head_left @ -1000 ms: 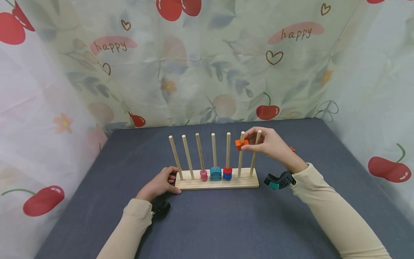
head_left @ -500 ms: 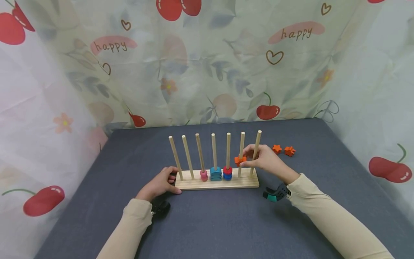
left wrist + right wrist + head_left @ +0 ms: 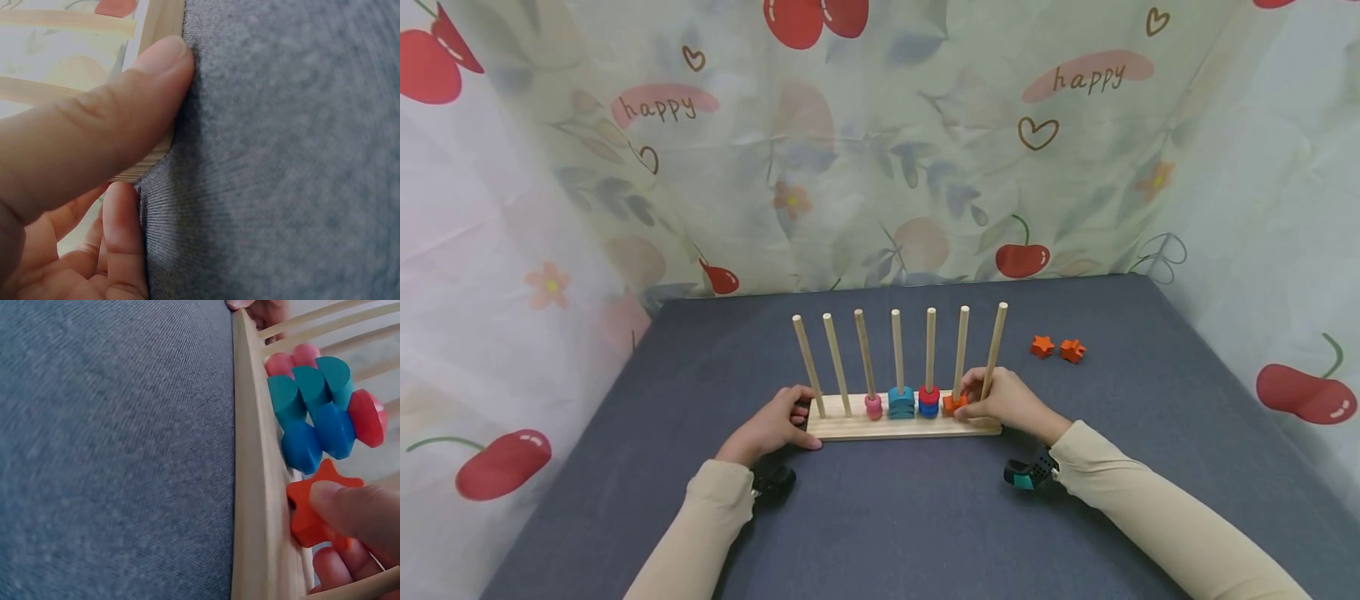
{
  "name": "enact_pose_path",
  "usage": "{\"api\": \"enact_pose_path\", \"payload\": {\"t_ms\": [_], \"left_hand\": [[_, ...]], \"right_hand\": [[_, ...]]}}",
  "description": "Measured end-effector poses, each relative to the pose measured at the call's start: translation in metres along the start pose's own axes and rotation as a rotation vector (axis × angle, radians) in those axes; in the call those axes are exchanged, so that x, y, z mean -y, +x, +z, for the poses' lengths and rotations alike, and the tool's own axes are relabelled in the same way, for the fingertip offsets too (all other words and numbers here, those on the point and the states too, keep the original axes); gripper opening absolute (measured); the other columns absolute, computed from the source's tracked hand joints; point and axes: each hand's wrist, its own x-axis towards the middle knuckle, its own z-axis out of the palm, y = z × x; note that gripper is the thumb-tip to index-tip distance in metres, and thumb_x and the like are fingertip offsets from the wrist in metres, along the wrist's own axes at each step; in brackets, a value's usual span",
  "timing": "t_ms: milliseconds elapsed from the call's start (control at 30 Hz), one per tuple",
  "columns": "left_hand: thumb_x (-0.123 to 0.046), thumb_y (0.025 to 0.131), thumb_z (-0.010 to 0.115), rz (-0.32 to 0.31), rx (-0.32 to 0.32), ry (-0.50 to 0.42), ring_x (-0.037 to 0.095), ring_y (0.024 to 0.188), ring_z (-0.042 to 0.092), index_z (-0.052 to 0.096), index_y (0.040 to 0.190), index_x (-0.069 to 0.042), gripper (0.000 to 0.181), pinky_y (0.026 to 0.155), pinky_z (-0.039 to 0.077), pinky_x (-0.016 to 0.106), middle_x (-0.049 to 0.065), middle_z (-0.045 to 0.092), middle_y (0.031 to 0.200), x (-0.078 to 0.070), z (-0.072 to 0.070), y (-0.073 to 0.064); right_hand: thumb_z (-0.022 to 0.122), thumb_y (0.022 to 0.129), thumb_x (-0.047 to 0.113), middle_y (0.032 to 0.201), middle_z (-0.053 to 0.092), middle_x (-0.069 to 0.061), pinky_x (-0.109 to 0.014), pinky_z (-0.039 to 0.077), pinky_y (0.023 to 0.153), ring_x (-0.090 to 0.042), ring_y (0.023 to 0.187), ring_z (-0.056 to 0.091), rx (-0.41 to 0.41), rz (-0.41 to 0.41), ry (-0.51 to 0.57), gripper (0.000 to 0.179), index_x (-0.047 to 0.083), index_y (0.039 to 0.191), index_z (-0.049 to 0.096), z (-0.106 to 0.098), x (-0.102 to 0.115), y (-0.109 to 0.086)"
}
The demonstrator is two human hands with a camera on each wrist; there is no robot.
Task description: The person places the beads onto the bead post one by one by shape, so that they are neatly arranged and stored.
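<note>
A wooden peg stand (image 3: 865, 428) with several upright pegs stands on the table. My left hand (image 3: 766, 427) holds its left end, the thumb on the front edge and the fingers curled behind the corner. My right hand (image 3: 1011, 403) pinches an orange star bead (image 3: 301, 509) between thumb and fingers. The star is around the second peg from the right, down at the base. To its left, other pegs bear pink beads (image 3: 873, 407), teal half-round beads (image 3: 901, 404), and blue beads (image 3: 334, 431) with a red bead (image 3: 367, 419) on top.
Loose orange star beads (image 3: 1042, 347) lie on the dark table cloth (image 3: 880, 517), behind and right of the stand. Printed curtains (image 3: 880, 167) enclose the back and sides. The rightmost peg (image 3: 995, 350) rises beside my right hand.
My right hand has slid the orange star bead down the peg, from near its top to the base. Loose orange stars behind the hand came into view. My left hand has stayed put.
</note>
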Motion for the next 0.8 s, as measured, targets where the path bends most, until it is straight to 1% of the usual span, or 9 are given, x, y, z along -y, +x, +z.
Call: {"api": "enact_pose_path", "payload": {"t_ms": [233, 500, 667, 800], "left_hand": [[-0.004, 0.068, 0.087, 0.008, 0.004, 0.004, 0.030, 0.114, 0.049, 0.046, 0.133, 0.000, 0.077, 0.099, 0.043, 0.045, 0.019, 0.042, 0.128, -0.0007, -0.0015, -0.0013], [-0.003, 0.066, 0.087, 0.013, -0.014, 0.007, 0.030, 0.112, 0.049, 0.048, 0.131, -0.001, 0.076, 0.099, 0.043, 0.045, 0.019, 0.043, 0.126, 0.0002, 0.0000, -0.0010], [-0.003, 0.066, 0.087, 0.016, -0.018, 0.004, 0.030, 0.112, 0.050, 0.049, 0.131, -0.001, 0.076, 0.099, 0.043, 0.045, 0.019, 0.043, 0.125, -0.0001, 0.0004, -0.0015], [-0.002, 0.066, 0.087, 0.024, -0.019, 0.000, 0.030, 0.113, 0.050, 0.049, 0.131, -0.001, 0.075, 0.099, 0.043, 0.045, 0.019, 0.043, 0.125, -0.0005, 0.0003, -0.0017]], "right_hand": [[0.085, 0.072, 0.011, 0.075, 0.062, -0.003, -0.027, 0.046, 0.062, -0.017, 0.069, 0.053, -0.003, -0.011, -0.002, 0.026, 0.005, 0.086, 0.064, 0.0008, 0.0002, 0.0007], [0.085, 0.072, 0.010, 0.077, 0.062, -0.004, -0.026, 0.047, 0.063, -0.016, 0.071, 0.053, 0.004, -0.026, -0.002, 0.028, 0.004, 0.088, 0.063, 0.0006, 0.0021, -0.0002], [0.086, 0.072, 0.014, 0.083, 0.064, -0.006, -0.028, 0.049, 0.068, -0.017, 0.076, 0.057, 0.010, -0.038, 0.002, 0.032, 0.006, 0.093, 0.064, -0.0008, 0.0017, -0.0015], [0.085, 0.074, 0.022, 0.093, 0.066, -0.006, -0.032, 0.052, 0.076, -0.017, 0.086, 0.061, 0.008, -0.030, 0.010, 0.037, 0.008, 0.102, 0.064, -0.0063, -0.0025, -0.0036]]}}
